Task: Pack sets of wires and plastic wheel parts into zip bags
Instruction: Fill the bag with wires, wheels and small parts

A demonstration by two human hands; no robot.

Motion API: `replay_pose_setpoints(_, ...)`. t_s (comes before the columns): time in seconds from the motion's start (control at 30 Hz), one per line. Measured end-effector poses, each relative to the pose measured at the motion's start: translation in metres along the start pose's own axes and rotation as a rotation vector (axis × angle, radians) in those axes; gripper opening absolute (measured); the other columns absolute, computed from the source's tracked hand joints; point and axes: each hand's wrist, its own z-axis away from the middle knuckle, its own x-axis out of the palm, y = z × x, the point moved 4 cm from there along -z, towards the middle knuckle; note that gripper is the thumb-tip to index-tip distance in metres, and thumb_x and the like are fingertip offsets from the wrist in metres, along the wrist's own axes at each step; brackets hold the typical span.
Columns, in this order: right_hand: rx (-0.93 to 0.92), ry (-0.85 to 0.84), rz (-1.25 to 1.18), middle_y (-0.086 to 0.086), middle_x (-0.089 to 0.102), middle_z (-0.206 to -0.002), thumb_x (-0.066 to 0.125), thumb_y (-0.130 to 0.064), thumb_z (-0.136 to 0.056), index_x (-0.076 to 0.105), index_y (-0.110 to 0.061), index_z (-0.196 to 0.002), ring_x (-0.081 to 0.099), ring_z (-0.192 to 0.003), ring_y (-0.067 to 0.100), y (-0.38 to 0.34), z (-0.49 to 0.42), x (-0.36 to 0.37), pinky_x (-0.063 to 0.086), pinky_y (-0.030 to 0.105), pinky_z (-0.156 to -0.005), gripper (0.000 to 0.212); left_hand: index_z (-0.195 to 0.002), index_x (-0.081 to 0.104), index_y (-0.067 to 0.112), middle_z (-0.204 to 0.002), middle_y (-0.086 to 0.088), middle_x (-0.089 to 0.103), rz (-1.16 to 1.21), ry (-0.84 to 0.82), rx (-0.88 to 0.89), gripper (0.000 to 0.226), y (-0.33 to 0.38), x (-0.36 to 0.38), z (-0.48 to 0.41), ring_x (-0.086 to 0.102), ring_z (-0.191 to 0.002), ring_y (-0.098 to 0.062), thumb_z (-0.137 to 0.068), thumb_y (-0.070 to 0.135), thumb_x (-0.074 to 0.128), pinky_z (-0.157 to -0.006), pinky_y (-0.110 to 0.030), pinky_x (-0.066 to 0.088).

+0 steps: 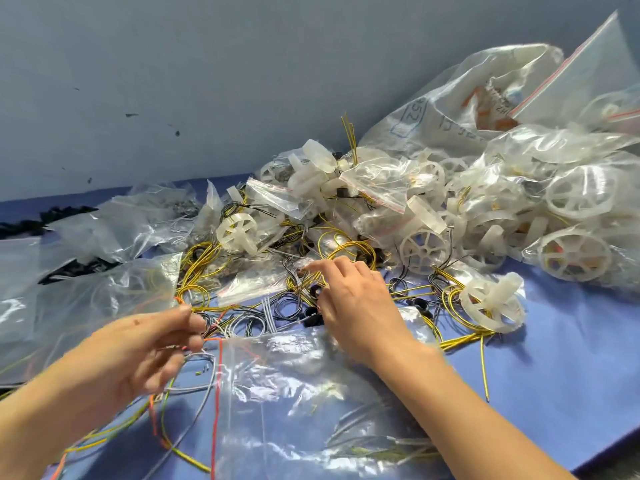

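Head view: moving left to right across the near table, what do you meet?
Left hand pinching thin wires → right hand among yellow wires → loose white wheel → bare blue table.

The table (571, 358) meets a wall (207, 81) along its rear edge. A wire tangle (249, 308) lies at the centre. Behind it, toward the rear edge, wheels and small bags form a heap (346, 188); one wheel (239, 232) sits on the heap's left side. Filled bags (554, 188) are stacked at the rear-right corner, with a large sack (485, 109) behind them against the wall. A loose wheel (491, 303) rests on wires right of the tangle. A flat zip bag (294, 393) lies before the tangle, at the front edge. More bags (104, 289) overlap along the left edge. The left hand (138, 351) pinches a wire bundle (157, 415) trailing toward the front-left corner; the right hand (353, 299) touches the tangle.
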Motion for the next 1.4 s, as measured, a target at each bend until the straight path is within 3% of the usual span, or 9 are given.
replay_pose_setpoints(0.23,0.067,-0.123,0.004,-0.001,0.051,-0.127,0.036,-0.034,-0.1,0.046,-0.029,-0.132,0.045,-0.118,0.023,0.003,-0.017,0.01,0.037,0.042,-0.099,0.034,-0.101,0.068,0.014,-0.089,-0.008,0.074,-0.016,0.153,0.263,0.02,0.024,0.013,-0.041,0.068,-0.068,-0.017,-0.101,0.018,0.048,-0.054,-0.023,0.057)
replay_pose_setpoints(0.37,0.079,-0.109,-0.017,-0.002,0.054,-0.121,0.037,-0.034,-0.1,0.051,-0.031,-0.128,0.048,-0.113,0.025,0.003,-0.024,0.01,0.038,0.042,-0.095,0.032,-0.115,0.062,0.023,-0.099,-0.003,0.068,-0.365,0.221,0.363,0.02,0.03,0.038,-0.074,0.063,-0.087,-0.02,-0.1,0.019,0.05,-0.076,-0.034,0.053)
replay_pose_setpoints(0.47,0.09,-0.073,-0.057,-0.003,0.055,-0.122,0.038,-0.033,-0.099,0.052,-0.031,-0.126,0.049,-0.113,0.025,0.007,-0.029,0.004,0.038,0.041,-0.095,0.031,-0.132,0.054,0.025,-0.1,0.005,0.062,-0.712,0.316,0.464,0.033,0.042,0.053,-0.104,0.059,-0.088,-0.016,-0.101,0.027,0.046,-0.072,-0.029,0.046)
replay_pose_setpoints(0.6,0.091,-0.071,-0.139,-0.003,0.055,-0.123,0.04,-0.032,-0.099,0.053,-0.031,-0.127,0.047,-0.117,0.022,0.011,-0.036,-0.005,0.037,0.042,-0.098,0.031,-0.139,0.046,0.027,-0.135,-0.016,0.046,-0.978,0.447,0.36,0.04,0.05,0.06,-0.142,0.06,-0.105,-0.033,-0.101,0.037,0.038,-0.093,-0.043,0.049)
replay_pose_setpoints(0.7,0.088,-0.065,-0.183,-0.003,0.055,-0.123,0.04,-0.032,-0.099,0.054,-0.032,-0.128,0.047,-0.117,0.021,0.016,-0.037,-0.013,0.036,0.041,-0.099,0.032,-0.125,0.046,0.022,-0.127,-0.016,0.046,-1.137,0.51,0.304,0.029,0.05,0.067,-0.151,0.06,-0.085,-0.031,-0.101,0.037,0.039,-0.075,-0.042,0.049)
replay_pose_setpoints(0.83,0.113,-0.026,-0.219,-0.001,0.056,-0.122,0.04,-0.03,-0.099,0.054,-0.03,-0.127,0.048,-0.115,0.022,0.024,-0.038,-0.026,0.038,0.044,-0.1,0.031,-0.116,0.049,0.015,-0.109,-0.009,0.057,-0.899,0.59,0.344,0.018,0.049,0.063,-0.148,0.055,-0.082,-0.022,-0.1,0.018,0.042,-0.064,-0.031,0.04)
replay_pose_setpoints(1.07,0.048,-0.02,-0.308,-0.003,0.056,-0.123,0.041,-0.024,-0.099,0.055,-0.029,-0.128,0.049,-0.118,0.019,0.019,-0.034,-0.046,0.041,0.045,-0.102,0.032,-0.103,0.05,0.016,-0.077,-0.001,0.061,0.08,0.601,0.441,0.018,0.054,0.032,-0.083,0.051,-0.042,-0.008,-0.096,0.025,0.036,-0.045,-0.025,0.04)
replay_pose_setpoints(1.2,-0.118,-0.07,-0.319,-0.003,0.056,-0.121,0.044,-0.011,-0.096,0.06,-0.032,-0.123,0.051,-0.113,0.021,-0.016,-0.028,-0.05,0.044,0.043,-0.098,0.038,-0.08,0.044,0.025,-0.05,0.009,0.039,0.457,0.359,0.346,0.017,0.044,0.013,-0.027,0.031,-0.039,-0.008,-0.09,0.019,0.032,-0.038,-0.017,0.029)
replay_pose_setpoints(1.4,-0.511,-0.247,-0.159,-0.007,0.044,-0.142,0.049,0.009,-0.083,0.059,-0.039,-0.126,0.037,-0.13,0.019,-0.099,0.007,-0.021,0.03,0.037,-0.108,0.066,-0.067,0.047,0.027,-0.061,0.008,0.018,0.478,0.18,0.138,0.027,0.001,-0.007,0.033,0.014,-0.04,-0.003,-0.092,0.017,0.044,-0.039,-0.017,0.013)
